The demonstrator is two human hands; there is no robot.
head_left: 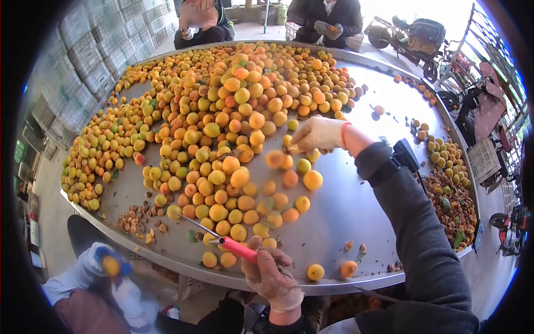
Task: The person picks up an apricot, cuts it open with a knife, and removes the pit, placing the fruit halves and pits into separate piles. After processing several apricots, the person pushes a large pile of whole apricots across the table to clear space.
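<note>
My left hand, in a pale glove, is wrapped round the red handle of a tool near the table's front edge. The tool's thin metal shaft points up and left over the fruit. My right hand, also gloved, reaches over the middle of the table with its fingers pointing left and down at the edge of the apricot pile. Its fingertips are close to some blurred apricots; whether they hold one is hidden. Loose apricots lie below that hand on the metal table.
Pits lie at the front left, and scraps with more fruit at the right edge. A co-worker's blue-gloved hand holds an apricot at the lower left. Two people sit beyond the far edge. Motorbikes and stacked crates stand around.
</note>
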